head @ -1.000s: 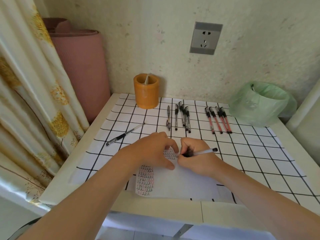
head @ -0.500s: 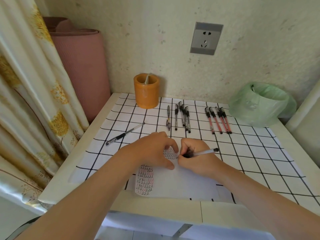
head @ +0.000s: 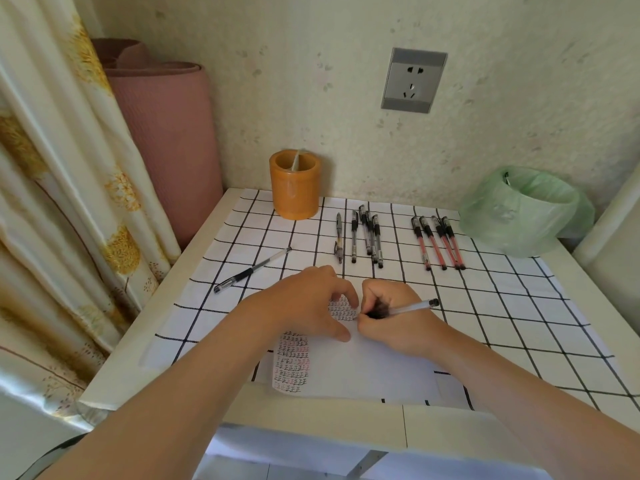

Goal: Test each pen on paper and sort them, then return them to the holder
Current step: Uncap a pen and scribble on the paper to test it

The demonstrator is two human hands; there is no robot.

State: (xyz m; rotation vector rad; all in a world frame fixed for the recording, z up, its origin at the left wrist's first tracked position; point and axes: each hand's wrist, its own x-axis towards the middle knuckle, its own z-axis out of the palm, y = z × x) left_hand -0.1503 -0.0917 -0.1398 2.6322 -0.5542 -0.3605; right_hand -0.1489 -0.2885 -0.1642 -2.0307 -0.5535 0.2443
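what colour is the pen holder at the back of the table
The pen holder is plain orange, with no pattern; it shows clearly in the head view, the only one.

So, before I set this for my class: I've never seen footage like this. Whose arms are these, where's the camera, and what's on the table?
No machine here: a person wears one wide-angle camera on the head, looking down, so both bare arms are the wearer's own. The right hand grips a black-gripped pen, tip on a sheet of paper partly filled with small black and red test marks. The left hand presses that paper flat. On the checked cloth lie a group of black pens, four red pens and one lone pen at the left. An orange pen holder stands by the wall, a green-bagged bin at the right.
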